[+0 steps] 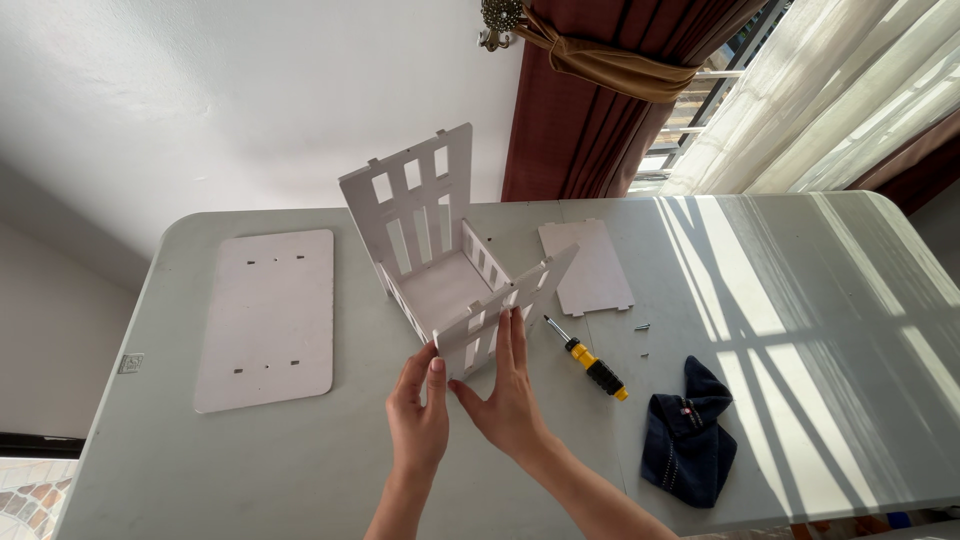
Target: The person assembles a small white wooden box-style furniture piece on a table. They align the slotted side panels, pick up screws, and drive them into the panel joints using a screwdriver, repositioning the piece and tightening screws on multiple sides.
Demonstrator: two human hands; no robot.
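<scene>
A half-built white slatted box [437,262] stands on the grey table [800,330], its tall back panel upright and low side walls attached. My left hand [417,412] pinches the lower near edge of the front slatted panel [505,305]. Flat against that same panel from the right lies my right hand [507,395], fingers extended upward. The front panel leans at an angle against the box's near side.
A large white rounded board [265,315] lies flat at the left. A smaller white panel [592,265] lies behind the box. A yellow-and-black screwdriver [590,362], loose screws [642,327] and a dark blue cloth [690,432] lie to the right.
</scene>
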